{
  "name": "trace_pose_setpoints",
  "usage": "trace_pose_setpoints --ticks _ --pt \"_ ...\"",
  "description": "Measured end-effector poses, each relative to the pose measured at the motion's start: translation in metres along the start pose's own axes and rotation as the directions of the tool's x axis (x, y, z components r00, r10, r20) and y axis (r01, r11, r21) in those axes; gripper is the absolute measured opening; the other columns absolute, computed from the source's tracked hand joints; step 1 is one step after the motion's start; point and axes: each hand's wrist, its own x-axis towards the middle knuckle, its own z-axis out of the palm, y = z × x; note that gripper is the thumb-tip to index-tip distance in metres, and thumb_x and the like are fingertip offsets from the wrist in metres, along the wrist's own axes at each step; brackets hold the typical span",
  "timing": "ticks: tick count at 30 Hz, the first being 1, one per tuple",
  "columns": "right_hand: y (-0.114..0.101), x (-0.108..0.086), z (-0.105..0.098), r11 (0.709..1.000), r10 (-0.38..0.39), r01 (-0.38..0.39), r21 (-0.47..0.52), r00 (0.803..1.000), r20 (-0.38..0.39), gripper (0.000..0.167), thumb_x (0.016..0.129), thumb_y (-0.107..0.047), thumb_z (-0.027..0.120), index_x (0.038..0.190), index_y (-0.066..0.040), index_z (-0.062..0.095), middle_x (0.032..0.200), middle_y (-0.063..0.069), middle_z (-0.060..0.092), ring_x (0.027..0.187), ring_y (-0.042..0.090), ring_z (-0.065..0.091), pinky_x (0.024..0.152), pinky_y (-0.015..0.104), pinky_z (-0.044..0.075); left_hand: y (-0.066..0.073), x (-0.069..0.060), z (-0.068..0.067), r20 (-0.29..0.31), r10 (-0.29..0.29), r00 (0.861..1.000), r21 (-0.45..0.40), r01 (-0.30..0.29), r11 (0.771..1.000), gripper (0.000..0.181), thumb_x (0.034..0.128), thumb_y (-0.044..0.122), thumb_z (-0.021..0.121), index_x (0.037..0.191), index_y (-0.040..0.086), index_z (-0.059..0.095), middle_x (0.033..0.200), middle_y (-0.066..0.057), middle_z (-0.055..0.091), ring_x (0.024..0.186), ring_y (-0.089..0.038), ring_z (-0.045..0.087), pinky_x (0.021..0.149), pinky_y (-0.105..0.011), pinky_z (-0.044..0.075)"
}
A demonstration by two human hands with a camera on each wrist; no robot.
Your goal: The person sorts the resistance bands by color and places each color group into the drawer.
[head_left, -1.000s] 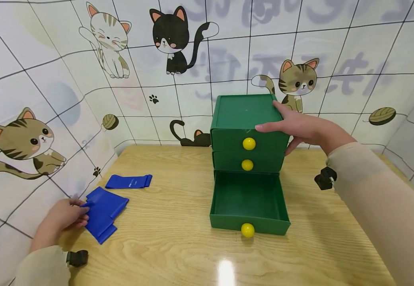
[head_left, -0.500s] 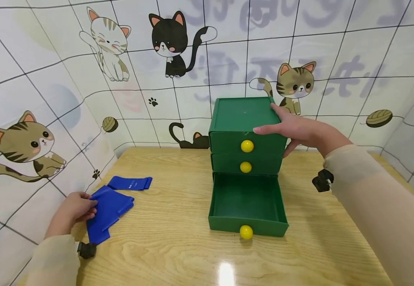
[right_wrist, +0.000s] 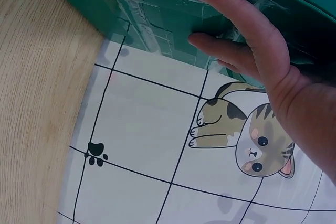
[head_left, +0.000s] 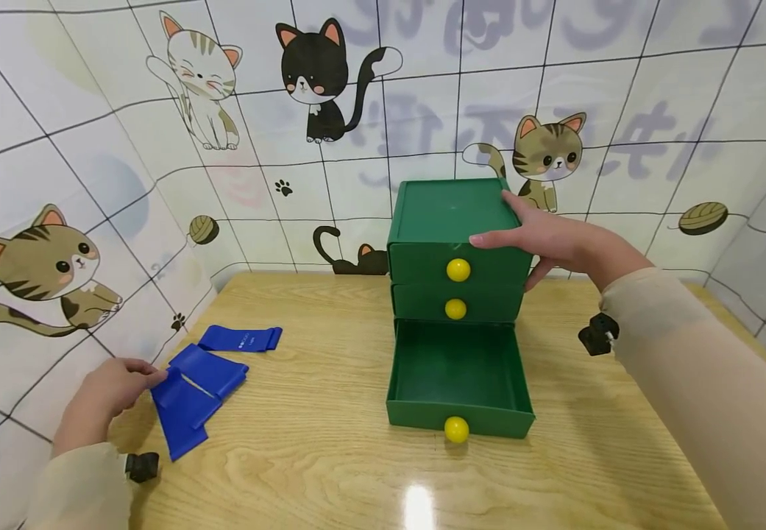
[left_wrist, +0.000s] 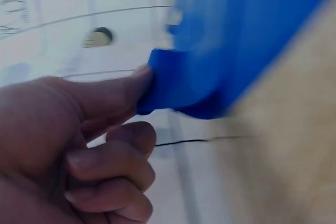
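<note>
At the left of the head view, the left hand (head_left: 112, 390) pinches the edge of a spread blue band (head_left: 213, 372); the left wrist view shows thumb and finger gripping the blue sheet (left_wrist: 210, 61), other fingers curled below. A second, folded blue band (head_left: 237, 339) lies just behind it. The right hand (head_left: 551, 234) rests on the top right edge of a green drawer cabinet (head_left: 452, 210), fingers spread over its top and side, as the right wrist view also shows. The cabinet's bottom drawer (head_left: 460, 417) is pulled out and empty; the two upper drawers are closed.
Yellow round knobs sit on the drawer fronts, the lowest (head_left: 456, 429) standing out toward the table's front. A wall covering (head_left: 422, 132) printed with cats and grid lines surrounds the wooden table (head_left: 303, 442) at the back and sides.
The left hand went right, then back left, pulling the blue band's near-left part with it; a gap now shows between its layers. The right hand stays on the cabinet.
</note>
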Motion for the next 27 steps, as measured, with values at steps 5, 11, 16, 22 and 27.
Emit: trace_pose_setpoints --ticks 5,11,16,22,27 --pt "0.002 0.000 -0.001 1.000 -0.001 0.001 0.002 1.000 -0.005 0.123 0.096 -0.068 0.066 0.164 -0.036 -0.031 0.178 0.019 -0.019 0.145 0.052 0.047 0.078 0.051 0.066 0.024 -0.024 -0.018 -0.021 0.065 0.998 0.059 -0.064 0.996 0.061 0.1040 0.044 0.066 0.131 -0.011 0.059 0.132 -0.042 0.058 0.115 -0.058 0.056 0.089 -0.062 0.053" --pt "0.003 0.001 -0.001 1.000 -0.001 0.001 0.002 1.000 0.000 0.122 0.096 -0.068 0.066 0.164 -0.036 -0.031 0.178 0.020 -0.019 0.142 0.051 0.052 0.078 0.051 0.066 0.050 -0.050 -0.032 -0.099 0.152 0.983 0.055 -0.147 0.988 0.051 0.1066 0.040 0.064 0.124 -0.008 0.060 0.116 -0.032 0.069 0.102 -0.044 0.063 0.078 -0.048 0.054" --pt "0.001 0.000 0.000 1.000 0.000 0.000 0.002 1.000 0.000 0.123 0.096 -0.069 0.066 0.164 -0.036 -0.031 0.178 0.020 -0.019 0.144 0.052 0.049 0.077 0.051 0.066 0.083 -0.070 -0.037 -0.181 0.240 0.954 0.035 -0.237 0.971 0.042 0.1066 0.038 0.064 0.121 -0.001 0.061 0.117 -0.030 0.073 0.103 -0.040 0.066 0.076 -0.044 0.052" --pt "0.001 -0.001 0.000 1.000 -0.007 0.007 0.001 1.000 -0.001 0.122 0.097 -0.068 0.066 0.164 -0.035 -0.031 0.177 0.018 -0.022 0.148 0.054 0.042 0.077 0.051 0.066 0.138 -0.087 -0.039 -0.209 0.350 0.913 -0.039 -0.365 0.930 0.037 0.1062 0.042 0.065 0.125 0.010 0.063 0.121 -0.020 0.077 0.111 -0.036 0.068 0.083 -0.043 0.049" --pt "0.001 0.000 0.000 1.000 -0.011 0.011 0.003 1.000 -0.003 0.122 0.097 -0.067 0.066 0.164 -0.035 -0.030 0.177 0.018 -0.022 0.148 0.054 0.042 0.077 0.051 0.066 0.186 -0.101 -0.034 -0.224 0.424 0.877 -0.121 -0.457 0.881 0.033 0.1054 0.040 0.067 0.126 0.015 0.065 0.120 -0.014 0.080 0.113 -0.032 0.073 0.094 -0.046 0.049"
